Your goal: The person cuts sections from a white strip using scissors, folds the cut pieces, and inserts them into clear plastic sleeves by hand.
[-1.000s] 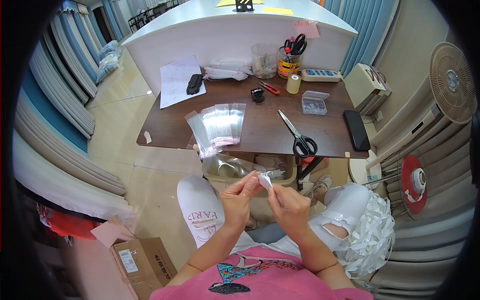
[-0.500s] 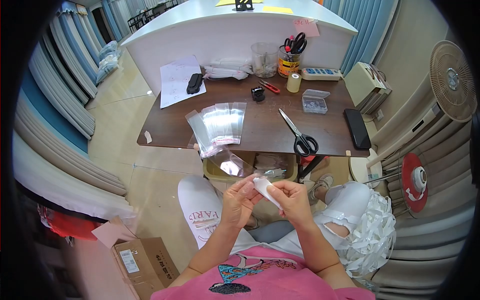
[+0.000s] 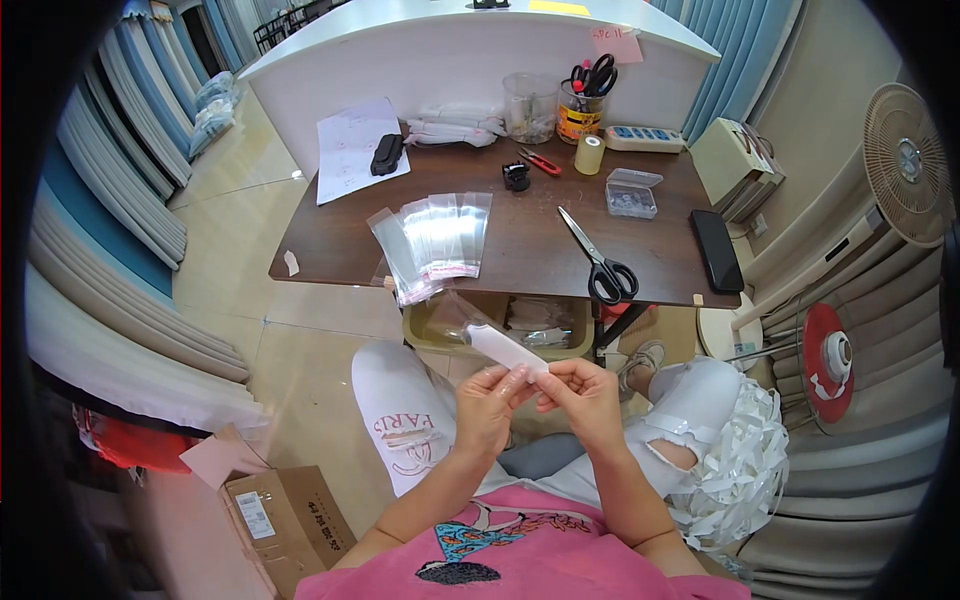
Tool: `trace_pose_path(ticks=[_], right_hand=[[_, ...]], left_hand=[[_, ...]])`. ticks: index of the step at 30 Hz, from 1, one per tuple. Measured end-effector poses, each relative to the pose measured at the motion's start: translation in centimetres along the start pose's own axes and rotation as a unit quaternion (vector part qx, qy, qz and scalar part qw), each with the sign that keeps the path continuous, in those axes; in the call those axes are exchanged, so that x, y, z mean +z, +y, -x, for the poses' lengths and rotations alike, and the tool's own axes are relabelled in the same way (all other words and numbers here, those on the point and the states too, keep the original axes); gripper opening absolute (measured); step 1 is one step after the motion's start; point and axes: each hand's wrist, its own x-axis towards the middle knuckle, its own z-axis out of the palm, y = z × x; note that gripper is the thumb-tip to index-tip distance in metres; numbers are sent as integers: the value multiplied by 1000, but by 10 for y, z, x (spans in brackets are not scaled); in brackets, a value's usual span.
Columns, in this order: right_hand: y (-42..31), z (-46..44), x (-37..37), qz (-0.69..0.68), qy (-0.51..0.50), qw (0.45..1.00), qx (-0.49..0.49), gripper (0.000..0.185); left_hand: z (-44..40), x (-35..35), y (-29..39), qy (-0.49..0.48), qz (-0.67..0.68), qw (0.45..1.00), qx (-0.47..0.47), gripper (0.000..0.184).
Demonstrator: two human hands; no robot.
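Note:
A flat white folded piece (image 3: pixel 507 350) lies in a clear plastic bag (image 3: pixel 455 316), and its far end slants up and left over the yellow bin. My left hand (image 3: pixel 488 408) is closed, its fingertips pinching the near end of the bag. My right hand (image 3: pixel 583 398) is closed on the same end, thumb and fingers pressed together beside the left fingertips. Past the hands, a fanned stack of clear bags (image 3: pixel 440 238) lies on the front edge of the brown table. What the white piece is made of cannot be made out.
Black-handled scissors (image 3: pixel 600 265), a phone (image 3: pixel 714 250), a small clear box (image 3: pixel 632 195), a tape roll (image 3: pixel 589 155) and red snips (image 3: pixel 540 162) lie on the table (image 3: pixel 340 245). Under its edge sits a yellow bin (image 3: pixel 425 335). White strips (image 3: pixel 735 480) bunch by the right knee.
The white piece has moved away from me into the clear bag, now stretching up and left. Both hands have shifted slightly toward me and are gathered at the bag's near end.

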Motion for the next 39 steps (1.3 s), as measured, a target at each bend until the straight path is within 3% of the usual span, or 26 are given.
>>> trace_pose_path(ticks=[8,11,13,14,16,17,19,20,22,23,24,26,29,30,31,32,34,36,38,39], right_hand=[[5,0,4,-22,53,997,-44,13],[9,0,3,56,76,994,-61,14],[26,-6,-2,273,123,932,-203,15],[32,-8,-5,275,122,932,-202,15],[41,-12,-12,133,91,968,-191,15],[44,-12,-12,137,91,968,-191,15],[49,-9,-14,-64,125,989,-53,14],[55,-8,-21,-55,127,989,-53,14],[77,-10,-36,29,69,997,33,14],[95,-18,-51,106,82,991,-10,17],[97,-28,-62,89,102,991,-8,18],[93,-56,-84,99,151,983,28,17],[107,-108,-122,215,127,967,46,25],[106,-119,-128,483,73,872,-8,33],[110,-126,-138,709,12,703,-59,41],[113,-126,-151,709,15,703,-58,41],[118,-112,-178,808,-37,588,15,49],[95,-61,-186,807,-189,526,190,48],[90,-16,-198,739,-390,494,240,40],[89,-6,-196,737,-391,493,247,40]], left_hand=[[1,1,-4,3,-6,1000,-11,14],[5,5,-13,-3,14,1000,-28,13],[5,2,-21,1,28,999,-40,12],[3,-3,-27,6,39,998,-55,12],[1,-6,-35,9,53,996,-68,12],[0,-7,-36,22,56,995,-83,12],[-3,-14,-48,33,68,992,-98,13],[-6,-23,-64,25,57,991,-116,13],[-9,-33,-83,17,50,989,-136,14],[-12,-36,-87,-7,61,979,-196,21],[-14,-38,-90,-32,71,964,-254,29],[-12,-42,-94,-21,60,959,-276,38],[-10,-52,-100,-6,39,950,-309,55],[-10,-55,-101,-6,29,948,-317,61],[-8,-57,-99,-7,29,948,-318,61],[-6,-59,-96,-1,28,953,-302,59],[-5,-66,-90,4,26,957,-290,57],[0,-75,-88,24,-29,973,-228,50],[1,-88,-94,30,-72,973,-217,46],[-2,-94,-101,31,-118,972,-199,43]])
